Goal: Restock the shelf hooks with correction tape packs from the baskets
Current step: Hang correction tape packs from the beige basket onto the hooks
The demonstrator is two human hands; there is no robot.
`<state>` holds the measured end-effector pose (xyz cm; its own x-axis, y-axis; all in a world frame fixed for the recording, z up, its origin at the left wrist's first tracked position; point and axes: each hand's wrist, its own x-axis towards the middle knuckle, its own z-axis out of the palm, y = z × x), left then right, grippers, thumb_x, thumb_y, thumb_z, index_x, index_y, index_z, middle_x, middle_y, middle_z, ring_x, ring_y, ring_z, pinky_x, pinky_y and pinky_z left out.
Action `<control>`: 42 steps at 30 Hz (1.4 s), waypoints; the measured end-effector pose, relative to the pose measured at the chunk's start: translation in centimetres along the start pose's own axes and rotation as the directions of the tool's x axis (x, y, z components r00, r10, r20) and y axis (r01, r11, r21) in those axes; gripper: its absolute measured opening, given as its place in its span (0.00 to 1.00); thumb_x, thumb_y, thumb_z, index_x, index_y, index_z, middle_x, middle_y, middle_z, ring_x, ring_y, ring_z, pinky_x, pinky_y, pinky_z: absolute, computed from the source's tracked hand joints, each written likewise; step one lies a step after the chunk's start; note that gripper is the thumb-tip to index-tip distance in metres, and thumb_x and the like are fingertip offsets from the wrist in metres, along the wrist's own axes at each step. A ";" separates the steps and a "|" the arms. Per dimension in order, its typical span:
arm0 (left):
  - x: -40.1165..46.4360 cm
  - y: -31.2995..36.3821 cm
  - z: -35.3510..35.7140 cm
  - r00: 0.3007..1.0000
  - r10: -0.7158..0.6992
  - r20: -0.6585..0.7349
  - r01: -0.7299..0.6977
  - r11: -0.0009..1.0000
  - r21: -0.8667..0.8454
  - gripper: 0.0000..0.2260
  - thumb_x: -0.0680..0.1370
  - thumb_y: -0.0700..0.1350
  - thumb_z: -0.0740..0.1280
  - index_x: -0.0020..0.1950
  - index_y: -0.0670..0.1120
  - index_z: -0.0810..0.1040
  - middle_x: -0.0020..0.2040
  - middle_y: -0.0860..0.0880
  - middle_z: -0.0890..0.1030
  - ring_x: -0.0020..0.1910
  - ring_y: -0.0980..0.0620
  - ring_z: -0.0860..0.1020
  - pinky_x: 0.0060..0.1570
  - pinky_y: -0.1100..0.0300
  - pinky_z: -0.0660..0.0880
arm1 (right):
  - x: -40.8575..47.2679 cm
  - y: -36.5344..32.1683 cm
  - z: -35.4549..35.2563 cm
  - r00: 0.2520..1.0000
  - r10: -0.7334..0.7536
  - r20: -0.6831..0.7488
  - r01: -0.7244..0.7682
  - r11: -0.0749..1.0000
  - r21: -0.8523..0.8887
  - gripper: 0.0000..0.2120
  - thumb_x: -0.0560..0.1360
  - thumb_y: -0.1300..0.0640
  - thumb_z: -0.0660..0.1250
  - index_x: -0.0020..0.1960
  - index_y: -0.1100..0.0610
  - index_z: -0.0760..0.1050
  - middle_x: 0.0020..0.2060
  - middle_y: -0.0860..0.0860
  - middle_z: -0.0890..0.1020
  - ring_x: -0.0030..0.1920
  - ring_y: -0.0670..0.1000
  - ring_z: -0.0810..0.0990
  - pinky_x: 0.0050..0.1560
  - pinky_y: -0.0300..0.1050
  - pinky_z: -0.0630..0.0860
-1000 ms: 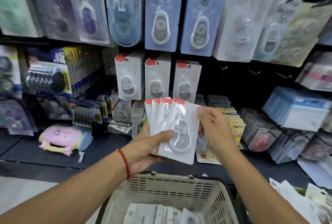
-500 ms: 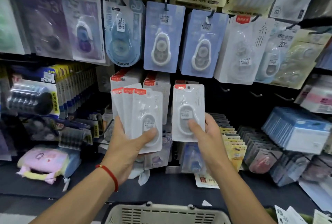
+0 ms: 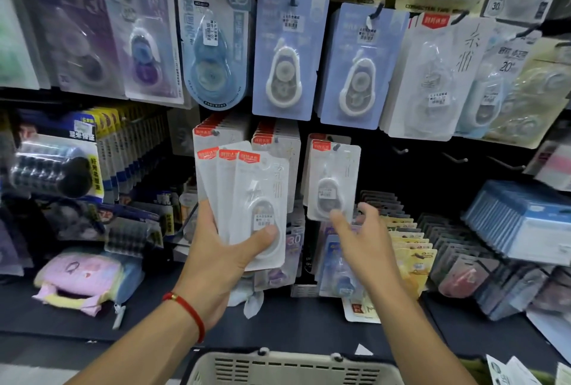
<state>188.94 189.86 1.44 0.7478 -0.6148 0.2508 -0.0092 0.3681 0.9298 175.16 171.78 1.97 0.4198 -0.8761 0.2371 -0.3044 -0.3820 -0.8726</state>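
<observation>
1. Fingers (image 3: 210, 217) of left hand (image 3: 216, 254) clenched round fanned stack of correction tape packs (image 3: 247, 199), thumb across front pack
2. Right hand (image 3: 361, 239) released, spread, just below hung pack (image 3: 332, 182), grasping nothing
3. Hung pack on hook (image 3: 336, 147), third in lower row
4. Basket (image 3: 290, 367) rim below both arms

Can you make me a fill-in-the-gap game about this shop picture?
1. The left hand holds a fan of ____ white correction tape packs with red tabs.
2. The band on the left wrist is coloured ____.
3. The right hand, fingers spread, holds ____.
4. The beige plastic basket sits at the ____ edge of the picture.

Missing words: three; red; nothing; bottom
</observation>
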 end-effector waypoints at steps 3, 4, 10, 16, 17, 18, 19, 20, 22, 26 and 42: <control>-0.2 -0.3 0.7 1.000 -0.025 0.014 0.026 0.999 -0.023 0.32 0.66 0.41 0.85 0.64 0.55 0.75 0.56 0.52 0.86 0.54 0.51 0.87 0.43 0.56 0.85 | -1.4 -0.1 0.3 0.990 -0.042 0.133 0.022 0.989 0.143 0.16 0.80 0.43 0.70 0.65 0.47 0.78 0.55 0.44 0.83 0.54 0.44 0.82 0.59 0.50 0.81; -0.3 -0.3 0.9 0.999 -0.033 0.021 0.033 0.999 -0.034 0.32 0.66 0.40 0.84 0.65 0.55 0.75 0.57 0.51 0.86 0.54 0.51 0.87 0.43 0.56 0.85 | -1.9 -0.3 0.6 0.967 -0.075 0.242 0.016 0.971 0.239 0.11 0.80 0.44 0.71 0.60 0.47 0.81 0.51 0.46 0.86 0.52 0.46 0.84 0.56 0.49 0.83; -0.8 -0.1 2.5 0.998 -0.053 0.032 0.055 0.997 -0.058 0.34 0.65 0.50 0.83 0.68 0.56 0.73 0.58 0.55 0.86 0.58 0.50 0.86 0.51 0.49 0.85 | -3.9 -0.5 1.9 0.918 -0.210 0.337 0.084 0.932 0.352 0.17 0.74 0.40 0.76 0.55 0.49 0.82 0.48 0.48 0.88 0.49 0.53 0.86 0.48 0.48 0.84; -0.9 0.3 2.0 0.993 -0.119 0.025 0.121 0.986 -0.112 0.23 0.76 0.44 0.76 0.68 0.57 0.74 0.60 0.52 0.85 0.55 0.45 0.87 0.42 0.43 0.85 | -2.9 -0.9 0.4 0.989 -0.116 0.095 0.050 0.850 0.524 0.09 0.83 0.52 0.69 0.62 0.51 0.73 0.50 0.49 0.87 0.41 0.58 0.86 0.29 0.45 0.79; -0.9 0.3 1.8 0.992 -0.126 0.013 0.127 0.986 -0.112 0.23 0.76 0.43 0.76 0.68 0.57 0.75 0.60 0.52 0.86 0.55 0.45 0.87 0.41 0.43 0.85 | -2.7 -0.9 0.2 0.992 -0.110 0.063 0.063 0.860 0.507 0.09 0.84 0.51 0.68 0.62 0.50 0.73 0.50 0.50 0.87 0.40 0.63 0.84 0.28 0.47 0.79; -0.9 0.2 1.8 0.991 -0.131 0.008 0.131 0.985 -0.110 0.22 0.76 0.43 0.76 0.67 0.57 0.75 0.59 0.52 0.86 0.55 0.44 0.87 0.41 0.43 0.85 | -2.4 -0.9 0.0 0.993 -0.107 0.043 0.073 0.871 0.487 0.09 0.84 0.50 0.67 0.63 0.49 0.72 0.50 0.50 0.87 0.39 0.66 0.83 0.28 0.50 0.79; -0.9 0.1 1.7 0.991 -0.133 0.007 0.133 0.986 -0.105 0.22 0.77 0.43 0.76 0.67 0.58 0.75 0.60 0.52 0.86 0.55 0.44 0.87 0.41 0.44 0.85 | -2.3 -1.0 -0.2 0.994 -0.107 0.034 0.079 0.879 0.470 0.09 0.84 0.50 0.67 0.63 0.48 0.72 0.51 0.50 0.87 0.37 0.66 0.82 0.29 0.52 0.79; -0.9 0.0 1.7 0.991 -0.132 0.007 0.132 0.986 -0.098 0.22 0.77 0.43 0.76 0.67 0.58 0.75 0.60 0.51 0.85 0.55 0.43 0.87 0.41 0.44 0.85 | -2.2 -1.0 -0.3 0.994 -0.107 0.032 0.080 0.882 0.464 0.10 0.84 0.49 0.67 0.63 0.47 0.72 0.50 0.50 0.87 0.35 0.65 0.82 0.29 0.52 0.79; -0.9 0.0 1.7 0.992 -0.128 0.007 0.128 0.988 -0.089 0.23 0.76 0.43 0.76 0.67 0.58 0.75 0.60 0.51 0.85 0.56 0.42 0.86 0.41 0.43 0.85 | -2.2 -1.2 -0.3 0.995 -0.098 0.032 0.071 0.875 0.479 0.11 0.84 0.47 0.67 0.63 0.48 0.72 0.48 0.50 0.87 0.31 0.60 0.82 0.27 0.49 0.77; -0.9 0.1 1.9 0.993 -0.120 0.011 0.121 0.989 -0.080 0.26 0.72 0.46 0.77 0.68 0.58 0.75 0.60 0.51 0.85 0.55 0.43 0.87 0.40 0.44 0.85 | -2.3 -1.9 -0.6 0.997 -0.071 -0.008 0.065 0.853 0.517 0.14 0.82 0.46 0.69 0.64 0.51 0.74 0.48 0.48 0.88 0.26 0.55 0.80 0.23 0.45 0.73; -0.9 -0.4 1.8 0.995 -0.099 0.008 0.099 0.994 -0.046 0.19 0.79 0.42 0.75 0.67 0.57 0.75 0.60 0.48 0.85 0.57 0.41 0.86 0.45 0.38 0.85 | -1.5 1.3 0.7 0.966 0.145 0.213 -0.183 0.969 0.168 0.21 0.82 0.47 0.69 0.70 0.54 0.71 0.47 0.52 0.84 0.37 0.51 0.85 0.35 0.47 0.81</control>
<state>187.09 188.98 1.30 0.7395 -0.6539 0.1598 0.0955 0.3368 0.9367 174.70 172.81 0.13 0.5435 -0.8393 0.0114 -0.2279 -0.1605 -0.9604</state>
